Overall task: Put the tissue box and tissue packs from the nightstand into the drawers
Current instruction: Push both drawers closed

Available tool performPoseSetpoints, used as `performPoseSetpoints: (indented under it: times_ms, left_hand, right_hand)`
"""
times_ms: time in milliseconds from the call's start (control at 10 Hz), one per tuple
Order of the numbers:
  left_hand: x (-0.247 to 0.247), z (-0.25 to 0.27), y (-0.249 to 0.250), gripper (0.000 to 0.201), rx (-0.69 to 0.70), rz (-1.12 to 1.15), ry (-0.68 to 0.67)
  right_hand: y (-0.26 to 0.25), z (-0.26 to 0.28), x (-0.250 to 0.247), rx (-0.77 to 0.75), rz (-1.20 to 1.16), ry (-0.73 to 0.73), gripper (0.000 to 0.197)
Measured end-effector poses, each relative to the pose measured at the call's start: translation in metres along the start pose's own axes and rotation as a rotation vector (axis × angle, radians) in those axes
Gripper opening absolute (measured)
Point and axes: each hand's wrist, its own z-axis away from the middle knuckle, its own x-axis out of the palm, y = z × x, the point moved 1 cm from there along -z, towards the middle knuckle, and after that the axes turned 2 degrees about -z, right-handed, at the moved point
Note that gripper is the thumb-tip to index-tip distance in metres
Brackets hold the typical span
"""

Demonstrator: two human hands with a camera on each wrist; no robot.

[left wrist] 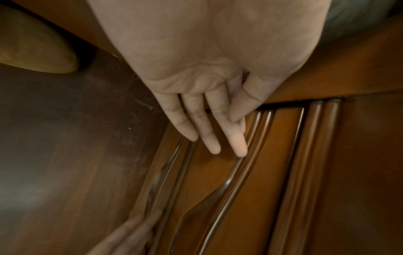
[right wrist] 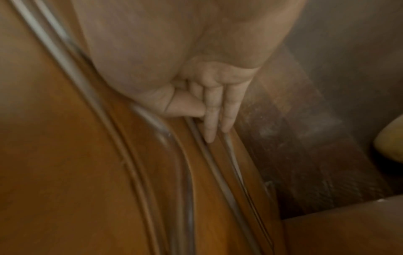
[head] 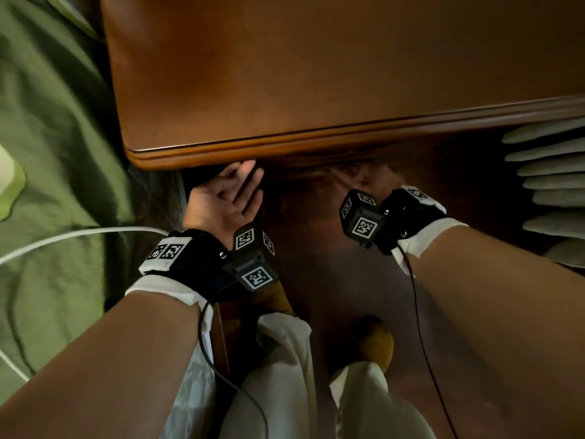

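Note:
The wooden nightstand's top (head: pixel 316 74) lies bare in the head view; no tissue box or tissue pack shows in any view. Both hands reach under its front edge to the drawer front (left wrist: pixel 250 181). My left hand (head: pixel 235 188) is turned palm up, and its straight fingers (left wrist: pixel 210 136) lie flat on the panel between the raised mouldings. My right hand (head: pixel 364 177) is blurred and dim, and its straight fingers (right wrist: pixel 210 124) press along a moulding of the drawer front (right wrist: pixel 65 172). Neither hand holds anything. The drawers look closed, and their insides are hidden.
Green bedding (head: pixel 47 153) with a white cable (head: pixel 63 239) lies on the left. A white slatted object (head: pixel 550 185) stands on the right. Below are a dark wooden floor (head: pixel 332 280), my white trousers (head: pixel 285 375) and yellow slippers (head: pixel 376 340).

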Motion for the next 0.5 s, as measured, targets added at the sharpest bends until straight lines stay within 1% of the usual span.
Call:
performPoseSetpoints:
  times_ms: [100,200,300,400,500]
  left_hand:
    - [0.000,-0.001,-0.001,0.025,0.005,0.011,0.019]
    - [0.001,0.000,-0.003,0.025,0.019,-0.002,0.023]
    - [0.004,0.008,-0.004,0.028,0.035,0.001,0.015]
    - [0.014,0.027,-0.007,0.036,0.031,-0.061,0.019]
    - [0.031,0.058,-0.014,0.031,0.004,-0.160,0.036]
  right_hand:
    - [0.001,-0.005,0.000,0.059,-0.076,-0.038,0.017]
    - [0.004,-0.004,0.001,0.098,-0.138,-0.061,0.023]
    - [0.007,0.007,-0.001,0.123,-0.064,-0.047,0.022]
    - [0.007,0.035,-0.002,0.119,-0.039,-0.102,0.032]
    - [0.004,0.076,0.002,0.116,0.078,-0.151,0.037]
